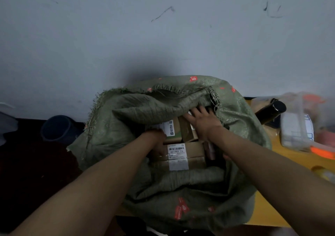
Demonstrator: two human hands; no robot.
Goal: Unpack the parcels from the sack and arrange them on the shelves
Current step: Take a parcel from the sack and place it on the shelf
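A green woven sack [181, 190] with red prints stands open in front of me against the wall. Inside lie several brown cardboard parcels with white labels: a larger one [183, 156] at the front and smaller ones [186, 132] behind it. My left hand [156, 136] reaches into the sack at the left edge of the parcels, its fingers hidden behind them. My right hand [201, 119] lies with spread fingers on top of the rear parcels, near the sack's frayed rim.
A yellow table [282, 156] at the right carries a black bottle [270, 111], clear plastic containers [297, 127] and an orange item [320, 153]. A dark blue cylindrical bin [58, 129] stands at the left beside dark fabric. A grey wall fills the background.
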